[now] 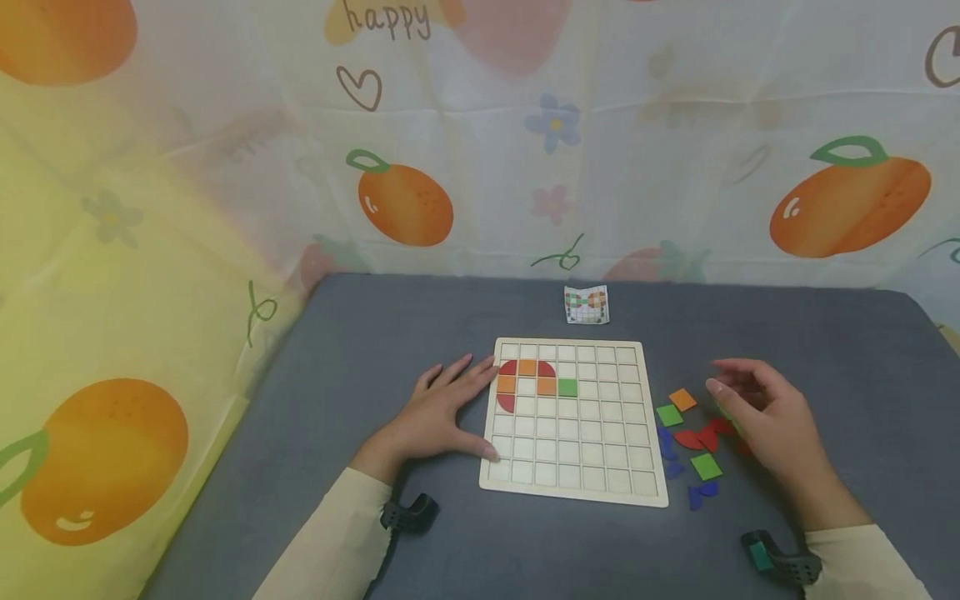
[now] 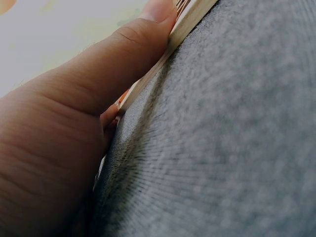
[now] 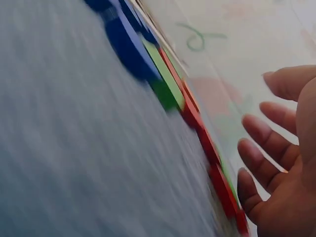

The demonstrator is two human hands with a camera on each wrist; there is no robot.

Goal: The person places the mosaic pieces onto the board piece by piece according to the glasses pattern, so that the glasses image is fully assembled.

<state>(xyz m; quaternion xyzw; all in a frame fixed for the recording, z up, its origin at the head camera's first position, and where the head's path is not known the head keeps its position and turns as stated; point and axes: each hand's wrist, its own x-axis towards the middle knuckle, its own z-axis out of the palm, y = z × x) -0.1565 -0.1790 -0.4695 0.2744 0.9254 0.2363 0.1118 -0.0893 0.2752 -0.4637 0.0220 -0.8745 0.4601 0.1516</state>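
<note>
A pale wooden grid board point(image 1: 568, 454) lies in the middle of the table. In its upper left part sit red rounded pieces point(image 1: 506, 403), orange squares point(image 1: 527, 367) and one green square point(image 1: 567, 387). My left hand point(image 1: 438, 410) rests at the board's left edge with fingers spread; its thumb point(image 2: 133, 44) touches the rim in the left wrist view. To the right of the board, my right hand point(image 1: 776, 421) hovers over loose pieces and hides some of them. Its fingers point(image 3: 266, 153) are loosely bent, with nothing between them in the right wrist view.
Beside the board's right edge are scattered an orange square point(image 1: 682, 400), green squares point(image 1: 706, 467), red pieces point(image 1: 688, 439) and several blue pieces point(image 1: 708, 489). A small printed pattern card point(image 1: 587, 306) lies behind the board. A fruit-patterned cloth point(image 1: 480, 167) hangs behind the table.
</note>
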